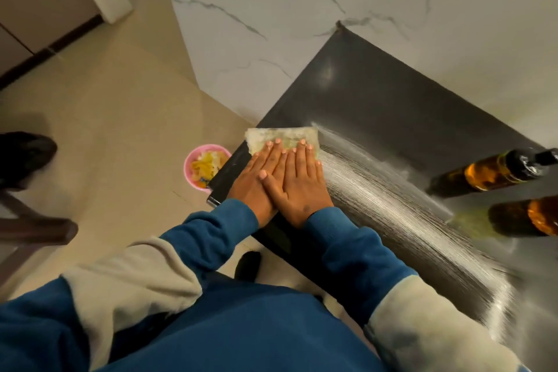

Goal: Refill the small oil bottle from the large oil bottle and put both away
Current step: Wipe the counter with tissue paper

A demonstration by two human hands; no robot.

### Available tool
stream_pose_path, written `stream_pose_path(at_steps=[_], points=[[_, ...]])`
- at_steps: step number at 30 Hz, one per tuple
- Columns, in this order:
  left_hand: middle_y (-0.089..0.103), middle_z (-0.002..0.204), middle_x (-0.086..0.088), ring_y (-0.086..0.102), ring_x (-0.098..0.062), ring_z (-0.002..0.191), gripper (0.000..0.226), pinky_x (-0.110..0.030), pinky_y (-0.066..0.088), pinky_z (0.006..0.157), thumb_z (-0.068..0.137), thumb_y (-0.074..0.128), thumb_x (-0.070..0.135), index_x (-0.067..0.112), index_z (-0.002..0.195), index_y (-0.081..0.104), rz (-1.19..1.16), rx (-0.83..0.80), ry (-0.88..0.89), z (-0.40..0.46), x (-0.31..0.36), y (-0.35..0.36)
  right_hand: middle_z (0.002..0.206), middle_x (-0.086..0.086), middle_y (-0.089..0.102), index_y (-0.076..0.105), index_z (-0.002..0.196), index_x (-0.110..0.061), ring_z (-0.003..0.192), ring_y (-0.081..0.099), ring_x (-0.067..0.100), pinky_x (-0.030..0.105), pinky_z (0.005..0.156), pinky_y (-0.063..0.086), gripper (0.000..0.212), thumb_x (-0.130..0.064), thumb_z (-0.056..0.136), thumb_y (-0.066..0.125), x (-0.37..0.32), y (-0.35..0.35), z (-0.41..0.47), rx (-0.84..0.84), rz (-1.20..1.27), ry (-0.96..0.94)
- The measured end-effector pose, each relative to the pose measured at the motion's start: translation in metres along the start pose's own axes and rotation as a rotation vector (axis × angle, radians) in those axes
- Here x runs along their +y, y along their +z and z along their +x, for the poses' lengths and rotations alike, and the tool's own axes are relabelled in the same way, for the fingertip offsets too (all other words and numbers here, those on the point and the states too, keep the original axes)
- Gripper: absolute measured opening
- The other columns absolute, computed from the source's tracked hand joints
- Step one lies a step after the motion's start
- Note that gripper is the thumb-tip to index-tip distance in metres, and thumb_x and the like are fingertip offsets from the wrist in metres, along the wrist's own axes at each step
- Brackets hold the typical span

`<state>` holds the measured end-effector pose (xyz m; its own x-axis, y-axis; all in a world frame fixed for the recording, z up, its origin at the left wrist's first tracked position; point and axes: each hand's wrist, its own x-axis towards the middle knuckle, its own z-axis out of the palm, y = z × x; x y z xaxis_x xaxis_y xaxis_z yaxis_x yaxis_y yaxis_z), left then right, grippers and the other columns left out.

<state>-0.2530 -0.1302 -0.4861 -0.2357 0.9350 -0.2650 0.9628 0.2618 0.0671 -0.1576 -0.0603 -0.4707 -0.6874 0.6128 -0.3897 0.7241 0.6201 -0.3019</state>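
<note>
Both of my hands lie flat, side by side, on a pale yellow-green cloth (282, 139) at the left edge of the dark countertop (377, 106). My left hand (256, 187) is partly under my right hand (299, 187); the fingers are straight and press the cloth down without curling round it. A dark oil bottle (489, 174) with amber oil and a black top stands at the right. A second, wider amber oil bottle (525, 217) stands just in front of it, cut off by the frame edge. Wet streaks (377, 199) run across the counter from the cloth towards the bottles.
A pink bowl (188, 174) holding yellow scraps sits on the beige floor tiles below the counter's left edge. White marble wall panels (271, 9) rise behind the counter. A dark shoe (27, 157) and a wooden chair leg (39, 229) are at the far left.
</note>
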Motion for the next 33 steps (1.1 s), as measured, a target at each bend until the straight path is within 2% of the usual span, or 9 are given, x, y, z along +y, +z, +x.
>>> stream_pose_path(at_steps=[4,9,13,15,19,22,27,31,33], points=[[-0.035,0.155,-0.009,-0.025,-0.025,0.150,0.070,-0.037,-0.020,0.118,0.105,0.015,0.040,0.008,0.153,-0.024,0.015,0.012,-0.055,-0.011,-0.020,0.004,0.161,0.009,-0.022,-0.011,0.155,-0.012,0.147,-0.027,0.020,0.041,0.120,-0.013,0.098,-0.078,0.083,-0.002,-0.022,0.002,0.008,-0.015,-0.028,-0.081],[-0.027,0.163,-0.012,-0.023,-0.027,0.152,0.075,-0.043,-0.003,0.126,0.094,0.002,0.045,0.006,0.155,-0.021,-0.084,-0.022,-0.102,-0.030,-0.037,0.027,0.161,0.008,-0.022,-0.011,0.154,-0.013,0.146,-0.028,0.019,0.042,0.121,-0.012,0.095,-0.077,0.085,0.000,-0.039,0.010,0.002,-0.042,-0.052,-0.174],[-0.028,0.163,-0.011,-0.023,-0.024,0.152,0.074,-0.041,-0.004,0.126,0.104,0.025,0.037,0.009,0.155,-0.021,-0.163,-0.005,-0.095,-0.053,-0.028,0.031,0.161,0.007,-0.022,-0.010,0.155,-0.012,0.147,-0.027,0.018,0.044,0.122,-0.008,0.098,-0.080,0.083,-0.003,-0.034,0.019,-0.020,-0.059,-0.037,-0.213],[-0.025,0.164,-0.010,-0.021,-0.024,0.152,0.074,-0.040,-0.004,0.126,0.104,0.029,0.031,0.010,0.155,-0.019,-0.201,0.018,-0.064,-0.062,-0.019,0.035,0.161,0.007,-0.024,-0.011,0.155,-0.012,0.146,-0.028,0.018,0.043,0.123,-0.008,0.099,-0.080,0.083,-0.003,-0.026,0.021,-0.035,-0.072,-0.035,-0.228],[-0.013,0.166,-0.007,-0.012,-0.022,0.154,0.072,-0.038,0.000,0.126,0.093,0.009,0.042,0.014,0.156,-0.009,-0.278,0.034,0.039,-0.072,0.004,0.039,0.160,0.006,-0.026,-0.013,0.154,-0.012,0.145,-0.030,0.016,0.041,0.122,-0.010,0.099,-0.081,0.084,-0.001,-0.001,0.023,-0.063,-0.077,-0.034,-0.220],[-0.013,0.165,-0.006,-0.011,-0.020,0.153,0.072,-0.032,-0.009,0.123,0.092,0.004,0.045,0.013,0.156,-0.006,-0.272,0.014,0.130,-0.070,0.029,0.039,0.160,0.006,-0.027,-0.015,0.154,-0.012,0.145,-0.031,0.015,0.040,0.122,-0.010,0.100,-0.082,0.083,0.000,0.025,0.023,-0.085,-0.078,-0.025,-0.168],[0.004,0.167,-0.012,0.007,-0.028,0.154,0.069,-0.037,0.004,0.123,0.097,0.018,0.040,0.007,0.158,0.011,-0.209,-0.021,0.274,-0.062,0.078,0.040,0.159,0.007,-0.028,-0.015,0.154,-0.011,0.145,-0.031,0.016,0.040,0.122,-0.010,0.102,-0.083,0.083,0.001,0.069,0.021,-0.123,-0.077,0.003,-0.061],[-0.031,0.161,-0.003,-0.027,-0.019,0.150,0.079,-0.034,-0.012,0.124,0.084,-0.011,0.047,0.012,0.155,-0.017,-0.226,-0.131,0.332,-0.059,0.121,0.029,0.159,0.007,-0.029,-0.014,0.154,-0.010,0.145,-0.031,0.016,0.039,0.122,-0.010,0.103,-0.083,0.082,0.000,0.102,0.019,-0.152,-0.064,0.040,0.027],[-0.037,0.159,-0.001,-0.033,-0.016,0.147,0.082,-0.034,-0.013,0.124,0.079,-0.015,0.048,0.014,0.153,-0.024,-0.198,-0.160,0.366,-0.056,0.143,0.025,0.158,0.007,-0.030,-0.015,0.153,-0.011,0.144,-0.032,0.015,0.039,0.122,-0.010,0.103,-0.083,0.082,0.000,0.118,0.020,-0.166,-0.053,0.057,0.071]])
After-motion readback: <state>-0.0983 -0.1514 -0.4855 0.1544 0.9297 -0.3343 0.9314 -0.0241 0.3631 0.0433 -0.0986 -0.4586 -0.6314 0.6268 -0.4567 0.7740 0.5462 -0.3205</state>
